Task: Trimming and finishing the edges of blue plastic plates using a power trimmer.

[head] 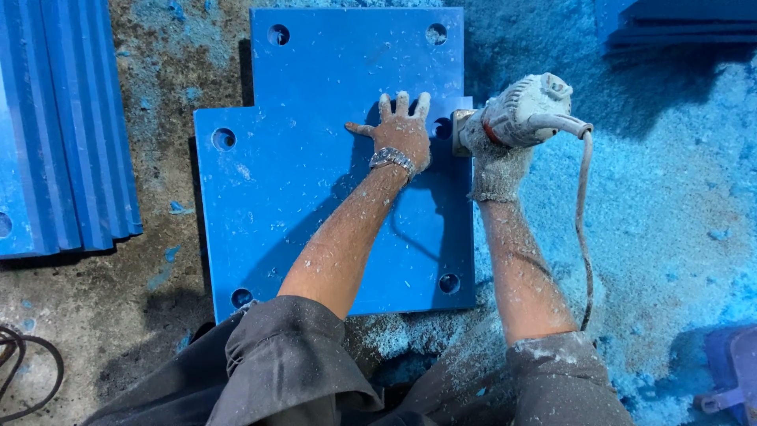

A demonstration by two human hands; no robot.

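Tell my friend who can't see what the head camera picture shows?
A person's left hand presses flat on a big blue plate with round holes, while the gloved right hand holds a dusty power tool at the plate's right edge. Blue shavings cover the floor.

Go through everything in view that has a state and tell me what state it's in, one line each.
Blue panel: flat on the floor, dusted with shavings.
Power tool: gripped, against the panel's right edge.
Left hand: bare, pressed flat on the panel.
Right hand: gloved, around the tool.
Stacked blue panels: lying at left.
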